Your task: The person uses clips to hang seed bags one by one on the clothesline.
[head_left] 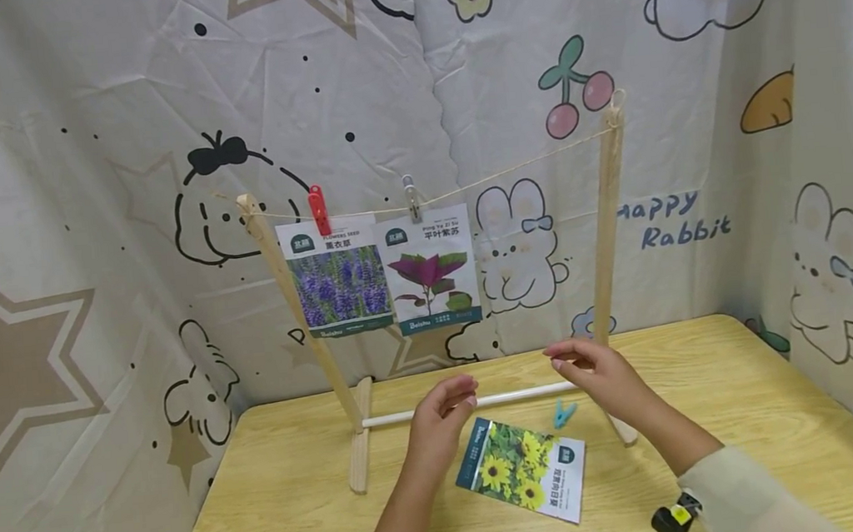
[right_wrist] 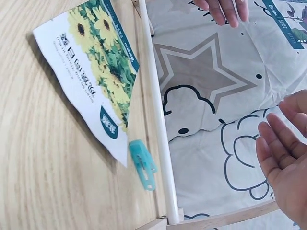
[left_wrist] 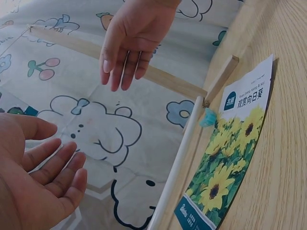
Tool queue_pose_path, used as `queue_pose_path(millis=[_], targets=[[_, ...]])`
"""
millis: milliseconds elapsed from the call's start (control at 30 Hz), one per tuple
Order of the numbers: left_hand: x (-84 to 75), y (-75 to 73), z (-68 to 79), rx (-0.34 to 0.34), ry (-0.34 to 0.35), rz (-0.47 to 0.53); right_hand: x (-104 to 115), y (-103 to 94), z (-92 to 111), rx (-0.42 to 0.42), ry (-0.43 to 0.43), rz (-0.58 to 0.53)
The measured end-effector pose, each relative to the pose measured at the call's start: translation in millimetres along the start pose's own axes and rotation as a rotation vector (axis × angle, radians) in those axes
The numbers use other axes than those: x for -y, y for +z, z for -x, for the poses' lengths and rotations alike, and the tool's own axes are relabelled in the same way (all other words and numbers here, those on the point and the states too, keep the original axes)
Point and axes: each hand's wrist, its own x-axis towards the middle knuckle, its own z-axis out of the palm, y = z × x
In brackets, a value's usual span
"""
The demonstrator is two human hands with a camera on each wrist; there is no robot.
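Observation:
Two seed packets hang from a string on a wooden frame: a lavender packet [head_left: 341, 285] under a red clothespin [head_left: 318, 210], and a purple-leaf packet [head_left: 430, 274] under a grey clothespin [head_left: 411, 199]. On the table lies a sunflower seed packet [head_left: 521, 471], with a blue clothespin [head_left: 563, 413] just beyond it. My left hand [head_left: 439, 419] hovers at the packet's left, fingers relaxed and holding nothing. Above the blue clothespin, near the right post, my right hand [head_left: 600, 373] is likewise loose, with nothing in it. The hands are apart, palms turned toward each other.
The frame has a left post [head_left: 303, 326], a right post [head_left: 608, 235] and a white crossbar [head_left: 527, 393] low between them. A black tape measure [head_left: 674, 522] sits by the right sleeve. Printed curtain cloth [head_left: 358, 71] hangs behind the wooden table [head_left: 279, 495].

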Motion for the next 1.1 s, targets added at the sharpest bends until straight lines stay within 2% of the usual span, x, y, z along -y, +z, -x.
queue_pose_path(millis=[433,767,933,1100], targets=[[11.6,3.9,-1.3,0.007,-0.011,-0.006,-10.5,5.8,8.0,0.015,0.086,0.002],[14.2,5.3,2.2,0.024,-0.023,0.003,-13.6,10.4,10.4,0.033,0.128,-0.059],[16.9,7.0,2.1,0.027,-0.019,0.006,-21.2,14.9,10.9,0.032,0.134,-0.048],[21.5,10.0,-0.1,0.02,-0.05,-0.022,-30.1,20.5,12.4,0.048,0.151,-0.05]])
